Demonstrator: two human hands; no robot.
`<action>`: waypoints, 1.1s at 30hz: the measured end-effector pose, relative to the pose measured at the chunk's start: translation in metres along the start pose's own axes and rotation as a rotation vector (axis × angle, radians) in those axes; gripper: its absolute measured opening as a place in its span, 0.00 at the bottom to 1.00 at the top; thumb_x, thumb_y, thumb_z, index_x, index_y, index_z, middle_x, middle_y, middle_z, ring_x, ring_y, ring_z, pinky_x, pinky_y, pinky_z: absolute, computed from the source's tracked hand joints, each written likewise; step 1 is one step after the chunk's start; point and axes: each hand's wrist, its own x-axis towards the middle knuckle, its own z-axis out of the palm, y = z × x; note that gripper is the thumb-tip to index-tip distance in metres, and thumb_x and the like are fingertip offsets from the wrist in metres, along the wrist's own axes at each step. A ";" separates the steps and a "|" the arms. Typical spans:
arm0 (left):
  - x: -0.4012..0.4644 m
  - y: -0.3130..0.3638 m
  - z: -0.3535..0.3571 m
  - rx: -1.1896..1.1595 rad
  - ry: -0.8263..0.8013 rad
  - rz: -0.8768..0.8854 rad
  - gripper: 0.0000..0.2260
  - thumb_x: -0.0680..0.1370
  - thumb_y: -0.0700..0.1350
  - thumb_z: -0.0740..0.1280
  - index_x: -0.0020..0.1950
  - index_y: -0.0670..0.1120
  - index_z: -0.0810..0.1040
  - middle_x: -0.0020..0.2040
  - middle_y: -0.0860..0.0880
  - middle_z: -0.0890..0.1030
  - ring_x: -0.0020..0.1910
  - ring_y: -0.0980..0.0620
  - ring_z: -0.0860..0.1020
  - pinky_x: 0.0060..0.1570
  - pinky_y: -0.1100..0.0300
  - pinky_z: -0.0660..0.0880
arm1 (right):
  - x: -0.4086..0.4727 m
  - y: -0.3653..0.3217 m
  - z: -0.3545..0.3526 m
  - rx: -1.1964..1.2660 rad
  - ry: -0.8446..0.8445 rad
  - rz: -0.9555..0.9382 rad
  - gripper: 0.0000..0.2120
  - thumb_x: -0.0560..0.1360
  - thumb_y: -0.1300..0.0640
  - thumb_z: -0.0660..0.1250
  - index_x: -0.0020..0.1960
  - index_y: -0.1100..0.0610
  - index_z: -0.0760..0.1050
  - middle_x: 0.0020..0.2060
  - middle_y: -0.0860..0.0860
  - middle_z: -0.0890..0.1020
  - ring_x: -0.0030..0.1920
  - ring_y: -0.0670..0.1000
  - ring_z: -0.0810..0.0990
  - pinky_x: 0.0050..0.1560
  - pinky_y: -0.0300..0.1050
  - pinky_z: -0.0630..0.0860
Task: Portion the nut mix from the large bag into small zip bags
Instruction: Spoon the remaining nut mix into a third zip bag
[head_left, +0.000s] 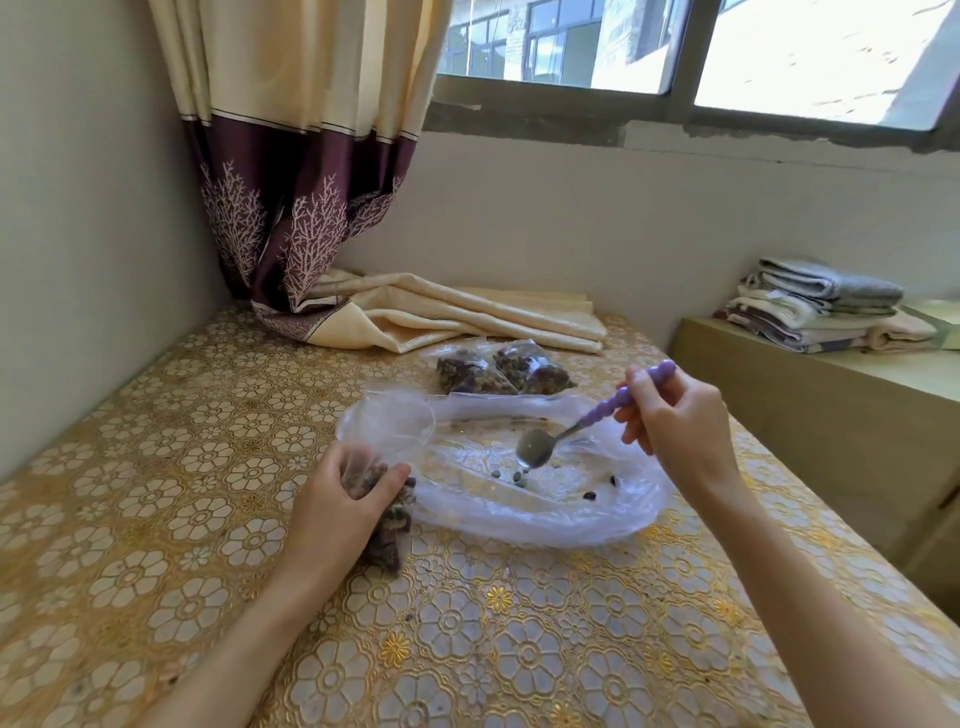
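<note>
Last scraps of nut mix left in the large bag (519, 499).

The large bag lies flat and nearly empty, its long axis running left to right, with a few loose nuts (506, 475) on its floor. Just above them the right hand (675, 421) pinches the purple spoon (582, 423), bowl pointing down-left and seemingly empty. At the bag's left end the left hand (337, 506) curls round the small zip bag (387, 519), mouth toward the spoon. Beyond the bag's far edge lie two filled zip bags (501, 371). The right hand is nearer the nuts.
</note>
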 end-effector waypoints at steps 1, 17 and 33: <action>0.000 0.000 0.000 0.003 0.000 -0.001 0.13 0.71 0.51 0.71 0.48 0.45 0.74 0.47 0.48 0.79 0.48 0.49 0.77 0.51 0.48 0.74 | 0.000 0.004 -0.003 -0.057 0.015 -0.004 0.15 0.79 0.58 0.61 0.35 0.58 0.76 0.26 0.50 0.79 0.23 0.47 0.76 0.26 0.36 0.70; -0.001 0.000 0.001 -0.004 -0.004 0.001 0.12 0.71 0.52 0.71 0.47 0.48 0.73 0.47 0.50 0.79 0.48 0.51 0.77 0.47 0.55 0.74 | -0.011 0.019 0.014 0.088 0.028 0.215 0.16 0.78 0.58 0.62 0.33 0.61 0.77 0.23 0.52 0.80 0.23 0.47 0.77 0.22 0.37 0.71; -0.001 0.000 0.002 -0.075 0.100 0.010 0.12 0.71 0.50 0.71 0.48 0.47 0.73 0.46 0.53 0.79 0.48 0.57 0.76 0.44 0.63 0.71 | -0.010 0.002 0.080 0.330 -0.189 0.444 0.17 0.78 0.63 0.58 0.33 0.62 0.76 0.24 0.52 0.81 0.24 0.45 0.78 0.26 0.35 0.75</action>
